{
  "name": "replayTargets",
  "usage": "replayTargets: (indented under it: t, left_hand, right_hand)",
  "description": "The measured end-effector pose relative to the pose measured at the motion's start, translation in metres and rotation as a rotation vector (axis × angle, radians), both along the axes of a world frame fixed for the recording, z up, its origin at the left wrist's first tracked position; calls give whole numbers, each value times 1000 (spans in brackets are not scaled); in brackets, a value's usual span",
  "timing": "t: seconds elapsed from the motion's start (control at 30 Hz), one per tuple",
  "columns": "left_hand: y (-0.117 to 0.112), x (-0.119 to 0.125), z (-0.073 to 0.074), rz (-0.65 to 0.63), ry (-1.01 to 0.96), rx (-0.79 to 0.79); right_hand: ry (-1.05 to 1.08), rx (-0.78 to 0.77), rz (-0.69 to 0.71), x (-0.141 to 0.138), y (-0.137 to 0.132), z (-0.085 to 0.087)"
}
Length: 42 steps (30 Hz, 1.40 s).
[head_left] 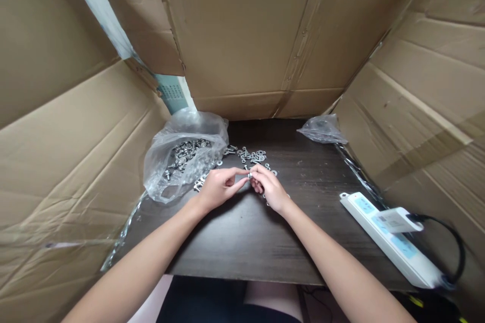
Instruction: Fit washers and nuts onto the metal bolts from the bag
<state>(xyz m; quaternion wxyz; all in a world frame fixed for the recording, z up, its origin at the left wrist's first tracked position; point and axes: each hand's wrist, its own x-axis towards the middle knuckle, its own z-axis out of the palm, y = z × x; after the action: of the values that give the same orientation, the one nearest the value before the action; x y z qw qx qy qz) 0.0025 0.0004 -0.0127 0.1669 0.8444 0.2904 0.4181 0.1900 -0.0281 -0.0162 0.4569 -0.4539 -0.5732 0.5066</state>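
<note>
Above the dark table, my left hand and my right hand meet at their fingertips around a small, shiny metal fastener. The right thumb and fingers pinch it, while the left thumb and index finger close on it from the other side. Whether it is a nut alone or a bolt with a nut is too small to make out. Just beyond the hands lie loose bolts, nuts and washers. More metal pieces show beside my left hand, partly covered by it.
An open clear plastic bag full of bolts stands on the left. Another crumpled plastic bag lies at the back right. A white power strip with a plugged-in adapter runs along the right. Cardboard walls enclose the table.
</note>
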Motion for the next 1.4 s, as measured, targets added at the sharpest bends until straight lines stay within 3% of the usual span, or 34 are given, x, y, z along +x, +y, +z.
replayTargets:
  t: [0.8, 1.03, 1.17, 1.27, 1.4]
  left_hand:
    - [-2, 2, -3, 21, 31, 45]
    - [-3, 1, 1, 34, 111, 4]
    - [1, -6, 11, 63, 142, 72]
    - [10, -26, 29, 243, 147, 116]
    - [29, -63, 51, 762, 165, -44]
  right_hand:
    - [18, -3, 37, 1, 4, -1]
    - [-21, 2, 25, 0, 1, -2]
    - [-8, 32, 29, 0, -2, 1]
    - [56, 54, -58, 4, -1, 4]
    - [98, 75, -155, 10, 2, 6]
